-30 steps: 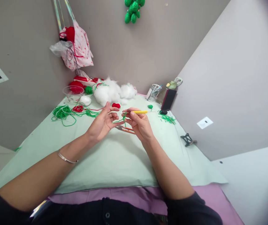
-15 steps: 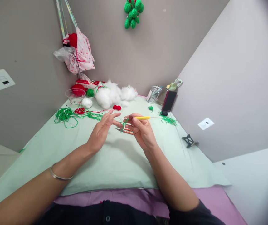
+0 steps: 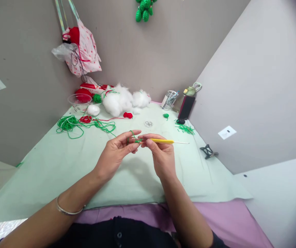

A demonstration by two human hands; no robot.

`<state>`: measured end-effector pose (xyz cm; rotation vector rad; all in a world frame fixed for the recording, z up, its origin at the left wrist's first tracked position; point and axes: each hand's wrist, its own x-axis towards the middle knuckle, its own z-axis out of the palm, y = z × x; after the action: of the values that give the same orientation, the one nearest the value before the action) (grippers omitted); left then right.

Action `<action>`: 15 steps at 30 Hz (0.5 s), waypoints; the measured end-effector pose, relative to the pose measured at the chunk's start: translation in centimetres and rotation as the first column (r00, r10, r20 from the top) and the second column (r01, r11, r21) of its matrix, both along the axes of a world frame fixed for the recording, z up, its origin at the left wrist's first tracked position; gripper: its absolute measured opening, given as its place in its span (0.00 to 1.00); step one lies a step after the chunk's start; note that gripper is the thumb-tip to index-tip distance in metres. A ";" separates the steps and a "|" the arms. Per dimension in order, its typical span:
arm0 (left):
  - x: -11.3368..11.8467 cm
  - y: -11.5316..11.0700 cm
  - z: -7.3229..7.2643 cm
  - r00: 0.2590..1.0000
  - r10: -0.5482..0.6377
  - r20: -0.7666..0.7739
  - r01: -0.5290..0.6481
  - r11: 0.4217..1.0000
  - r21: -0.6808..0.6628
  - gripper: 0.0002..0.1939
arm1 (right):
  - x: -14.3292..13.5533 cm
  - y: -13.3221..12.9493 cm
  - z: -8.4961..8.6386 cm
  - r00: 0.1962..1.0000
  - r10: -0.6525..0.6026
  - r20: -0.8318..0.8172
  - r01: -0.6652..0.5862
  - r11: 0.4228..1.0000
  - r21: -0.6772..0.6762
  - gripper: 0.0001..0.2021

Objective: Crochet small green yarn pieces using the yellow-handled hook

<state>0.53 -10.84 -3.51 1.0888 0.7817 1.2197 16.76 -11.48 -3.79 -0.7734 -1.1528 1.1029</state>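
In my right hand [image 3: 162,155] is a crochet hook with a yellow handle [image 3: 163,141], pinched between thumb and fingers and lying nearly level. Its thin metal tip points left toward my left hand [image 3: 116,151]. Green yarn [image 3: 138,141] is pinched between the thumb and fingers of my left hand, and a strand loops over its index finger. The hook's tip meets this yarn, though whether it passes through a loop is too small to tell. Both hands are close together above the table, fingertips almost touching.
Loose green yarn [image 3: 69,124] lies at the left, white stuffing [image 3: 118,100] at the back. A small clear round container [image 3: 148,124] sits mid-table. Green yarn scraps [image 3: 185,129], a phone [image 3: 186,107] and a black stand [image 3: 208,151] are along the right side.
My left hand has closed from spread fingers onto the green yarn, with a strand now over its index finger. The hands have come together and lower in view; the view has shifted slightly.
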 end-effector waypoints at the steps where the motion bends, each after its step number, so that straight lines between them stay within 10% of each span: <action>1: 0.0 -0.1 0.0 1.000 -0.010 -0.001 0.010 1.000 -0.003 0.20 | 0.0 -0.2 0.0 1.000 -0.008 0.005 0.008 1.000 0.001 0.04; 10: -0.2 -0.4 0.5 0.992 -0.126 -0.009 0.125 0.990 -0.064 0.49 | -0.5 -1.7 -0.8 0.998 -0.014 0.063 0.013 1.000 0.021 0.05; 15: -0.4 -0.5 0.4 0.989 -0.149 -0.004 0.148 0.984 -0.098 0.49 | -0.5 -2.0 -1.6 0.996 -0.062 0.061 0.063 0.998 -0.018 0.04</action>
<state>0.17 -11.37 -3.16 1.0558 0.7472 1.0406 16.26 -13.46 -5.41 -0.8585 -1.1622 1.0466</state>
